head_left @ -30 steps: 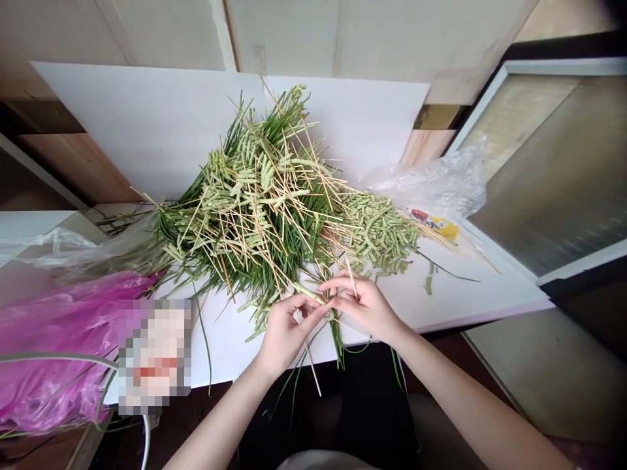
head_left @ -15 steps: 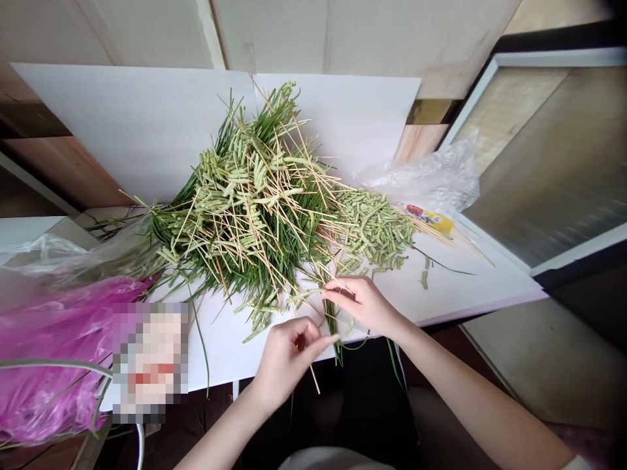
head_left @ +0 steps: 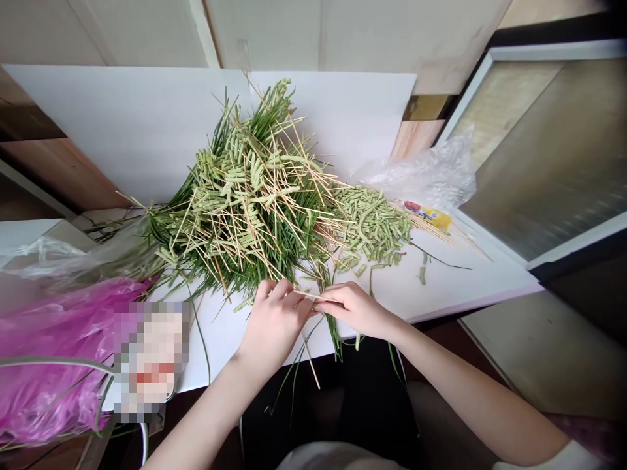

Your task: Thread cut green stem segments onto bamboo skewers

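Observation:
My left hand (head_left: pixel 277 320) and my right hand (head_left: pixel 360 310) meet at the table's front edge, both with fingers closed. A thin wooden skewer (head_left: pixel 307 296) runs between them, its right end pinched in my right fingertips. My left fingers curl over its other end; what they grip is hidden. Just behind my hands rises a large heap of skewers threaded with cut green bean pieces (head_left: pixel 235 175), lying on long green stalks (head_left: pixel 264 271). Loose bean pieces (head_left: pixel 375 225) form a pile to the right. Another skewer (head_left: pixel 310 359) sticks out over the edge below my left hand.
A clear plastic bag (head_left: pixel 426 170) and a yellow wrapper (head_left: pixel 435 219) lie at the back right of the white table (head_left: pixel 470 281). At left are a magenta plastic bag (head_left: pixel 63 339), a blurred-out object (head_left: pixel 151 359) and a white cable (head_left: pixel 59 362). Loose stalks (head_left: pixel 336 333) hang over the front edge.
My left hand has moved up and left, turned back-up, and come against my right fingertips. The green piece that showed in its pinch is now hidden. My right hand has barely shifted.

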A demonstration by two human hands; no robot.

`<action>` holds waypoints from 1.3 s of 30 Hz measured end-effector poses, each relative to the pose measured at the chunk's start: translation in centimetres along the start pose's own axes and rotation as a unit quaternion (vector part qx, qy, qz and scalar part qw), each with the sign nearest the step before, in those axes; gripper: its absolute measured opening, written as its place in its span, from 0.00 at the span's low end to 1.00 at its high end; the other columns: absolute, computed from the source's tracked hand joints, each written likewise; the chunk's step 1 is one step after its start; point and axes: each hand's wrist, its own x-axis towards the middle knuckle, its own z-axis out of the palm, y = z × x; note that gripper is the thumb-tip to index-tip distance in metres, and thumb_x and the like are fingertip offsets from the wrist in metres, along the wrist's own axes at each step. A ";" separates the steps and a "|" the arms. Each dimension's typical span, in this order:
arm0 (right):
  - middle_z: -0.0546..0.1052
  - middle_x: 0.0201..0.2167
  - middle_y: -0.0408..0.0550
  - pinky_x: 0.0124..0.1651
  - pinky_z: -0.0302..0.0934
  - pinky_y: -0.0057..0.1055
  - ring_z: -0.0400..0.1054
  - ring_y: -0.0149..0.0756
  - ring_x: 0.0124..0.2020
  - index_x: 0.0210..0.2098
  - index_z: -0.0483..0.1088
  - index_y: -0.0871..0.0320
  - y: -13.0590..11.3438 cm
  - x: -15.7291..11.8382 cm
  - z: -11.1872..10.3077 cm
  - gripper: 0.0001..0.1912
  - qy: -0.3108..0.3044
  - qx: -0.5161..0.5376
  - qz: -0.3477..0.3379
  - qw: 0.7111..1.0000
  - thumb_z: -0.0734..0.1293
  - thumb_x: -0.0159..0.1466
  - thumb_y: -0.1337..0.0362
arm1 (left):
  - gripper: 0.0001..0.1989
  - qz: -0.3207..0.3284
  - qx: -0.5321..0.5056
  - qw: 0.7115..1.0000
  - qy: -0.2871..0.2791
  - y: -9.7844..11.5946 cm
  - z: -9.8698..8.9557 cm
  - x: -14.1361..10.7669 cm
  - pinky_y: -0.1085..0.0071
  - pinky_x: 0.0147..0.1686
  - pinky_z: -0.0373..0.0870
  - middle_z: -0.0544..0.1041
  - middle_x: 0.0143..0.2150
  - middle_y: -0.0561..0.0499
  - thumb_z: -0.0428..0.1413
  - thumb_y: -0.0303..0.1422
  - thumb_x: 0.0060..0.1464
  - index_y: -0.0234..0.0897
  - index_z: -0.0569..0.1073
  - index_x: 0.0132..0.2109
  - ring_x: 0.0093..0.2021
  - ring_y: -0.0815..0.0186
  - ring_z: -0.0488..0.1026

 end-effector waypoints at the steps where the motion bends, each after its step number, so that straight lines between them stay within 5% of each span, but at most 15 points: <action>1: 0.76 0.28 0.43 0.33 0.56 0.27 0.67 0.32 0.28 0.34 0.79 0.59 0.1 -0.1 0.0 0.11 -0.002 -0.014 -0.014 1.000 0.65 0.71 0.68 | 0.11 0.000 -0.024 1.000 -0.009 -0.1 0.1 0.0 0.59 0.39 0.56 0.80 0.29 0.47 0.59 0.34 0.63 0.38 0.79 0.31 0.38 0.54 0.70; 7: 0.69 0.23 0.43 0.28 0.49 0.32 0.58 0.33 0.24 0.33 0.80 0.55 0.4 -2.0 0.4 0.16 -0.011 -0.105 -0.117 0.987 0.62 0.72 0.63 | 0.10 0.000 -0.267 0.959 -0.098 -1.3 -0.1 -1.0 0.62 0.40 0.58 0.79 0.27 0.52 0.59 0.37 0.63 0.44 0.82 0.34 0.36 0.60 0.71; 10: 0.68 0.19 0.43 0.25 0.47 0.34 0.58 0.34 0.22 0.35 0.80 0.53 -0.4 -3.2 0.7 0.16 -0.034 -0.173 -0.187 0.966 0.61 0.72 0.64 | 0.11 -0.036 -0.424 0.891 -0.157 -0.7 -0.5 -1.8 0.65 0.39 0.64 0.80 0.27 0.51 0.59 0.40 0.62 0.44 0.84 0.34 0.34 0.63 0.72; 13: 0.67 0.17 0.42 0.20 0.47 0.34 0.57 0.34 0.19 0.37 0.80 0.50 -0.9 -4.0 -0.4 0.13 -0.061 -0.221 -0.268 0.936 0.63 0.71 0.66 | 0.15 -0.086 -0.558 0.794 -0.225 0.0 -1.0 -3.0 0.68 0.35 0.69 0.81 0.27 0.48 0.59 0.44 0.61 0.42 0.84 0.33 0.34 0.62 0.75; 16: 0.65 0.13 0.40 0.18 0.46 0.34 0.54 0.33 0.15 0.33 0.80 0.49 0.2 -4.5 -3.8 0.13 0.026 -0.244 -0.256 0.935 0.65 0.70 0.63 | 0.17 -0.129 -0.607 0.736 -0.272 -0.7 -1.4 -4.9 0.69 0.34 0.73 0.79 0.26 0.47 0.60 0.46 0.59 0.40 0.84 0.30 0.33 0.62 0.78; 18: 0.66 0.14 0.42 0.20 0.47 0.34 0.55 0.33 0.16 0.29 0.80 0.49 1.6 -4.7 -6.2 0.16 0.133 -0.277 -0.169 0.936 0.65 0.71 0.60 | 0.17 -0.168 -0.570 0.767 -0.241 -2.3 -1.3 -6.1 0.69 0.33 0.74 0.80 0.28 0.47 0.60 0.45 0.59 0.40 0.84 0.30 0.31 0.63 0.78; 20: 0.71 0.18 0.45 0.24 0.52 0.34 0.60 0.35 0.21 0.32 0.82 0.50 2.8 -4.7 -7.7 0.15 0.173 -0.265 -0.091 0.944 0.66 0.70 0.56 | 0.15 -0.199 -0.469 0.848 -0.146 -4.1 -0.9 -6.9 0.68 0.33 0.74 0.81 0.31 0.48 0.61 0.46 0.58 0.41 0.84 0.32 0.31 0.62 0.78; 22: 0.75 0.24 0.48 0.29 0.55 0.34 0.64 0.36 0.24 0.36 0.83 0.50 3.6 -4.5 -7.6 0.14 0.139 -0.211 -0.054 0.966 0.67 0.70 0.52 | 0.14 -0.189 -0.346 0.917 -0.060 -5.7 -0.1 -7.0 0.66 0.36 0.73 0.83 0.33 0.48 0.61 0.47 0.58 0.43 0.84 0.37 0.34 0.60 0.78; 25: 0.77 0.27 0.47 0.31 0.57 0.32 0.65 0.35 0.26 0.38 0.83 0.50 3.7 -3.6 -5.3 0.14 0.059 -0.132 -0.036 0.989 0.68 0.69 0.52 | 0.14 -0.155 -0.180 0.971 0.000 -6.9 1.1 -6.0 0.60 0.41 0.71 0.84 0.39 0.47 0.60 0.45 0.59 0.43 0.83 0.46 0.39 0.54 0.76; 30: 0.72 0.22 0.39 0.26 0.52 0.28 0.56 0.29 0.19 0.50 0.79 0.54 2.6 -1.7 -1.7 0.15 -0.012 -0.006 0.033 0.999 0.69 0.68 0.56 | 0.17 -0.148 -0.082 0.985 0.012 -6.1 1.7 -3.8 0.56 0.44 0.69 0.82 0.46 0.43 0.63 0.40 0.58 0.39 0.79 0.52 0.44 0.50 0.74; 35: 0.63 0.19 0.32 0.24 0.50 0.24 0.56 0.27 0.20 0.54 0.73 0.57 1.9 0.6 -0.4 0.18 -0.062 0.140 0.089 0.984 0.71 0.65 0.60 | 0.15 -0.119 -0.212 0.970 0.000 -3.7 1.1 -2.3 0.58 0.46 0.69 0.82 0.46 0.46 0.60 0.44 0.61 0.42 0.78 0.50 0.45 0.55 0.75; 39: 0.70 0.26 0.37 0.27 0.55 0.23 0.64 0.28 0.27 0.50 0.72 0.58 1.4 1.9 0.6 0.13 -0.087 0.231 0.103 0.964 0.70 0.66 0.64 | 0.15 -0.063 -0.311 0.948 -0.026 -1.8 1.3 -1.2 0.59 0.48 0.69 0.83 0.47 0.48 0.62 0.43 0.59 0.42 0.78 0.50 0.45 0.57 0.76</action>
